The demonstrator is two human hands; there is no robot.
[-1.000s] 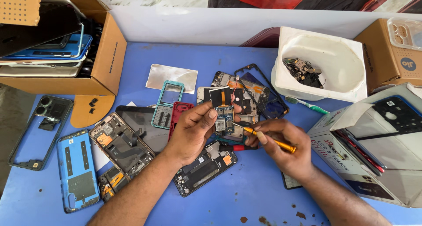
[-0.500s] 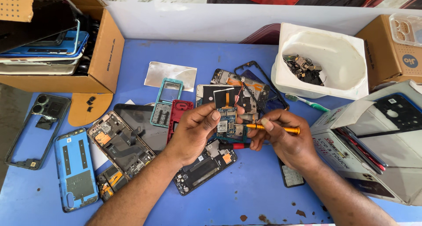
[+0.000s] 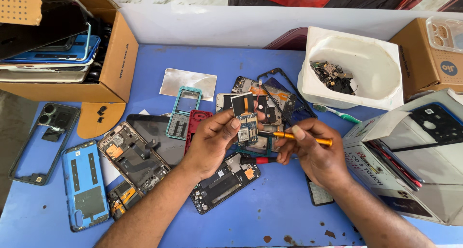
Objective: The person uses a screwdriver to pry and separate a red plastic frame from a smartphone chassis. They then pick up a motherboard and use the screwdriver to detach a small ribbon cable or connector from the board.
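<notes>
Pinching the small circuit board [image 3: 247, 127] upright, left hand [image 3: 212, 142] fingers clamp it; right hand [image 3: 313, 151] grips the orange screwdriver [image 3: 301, 138], tip touching the board.

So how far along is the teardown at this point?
Done: several stripped phone frames lie on the blue table, and loose parts sit in the white tub. In hand: the left hand holds a small circuit board while the right hand sets an orange screwdriver against it. Left: the board is still one piece.
</notes>
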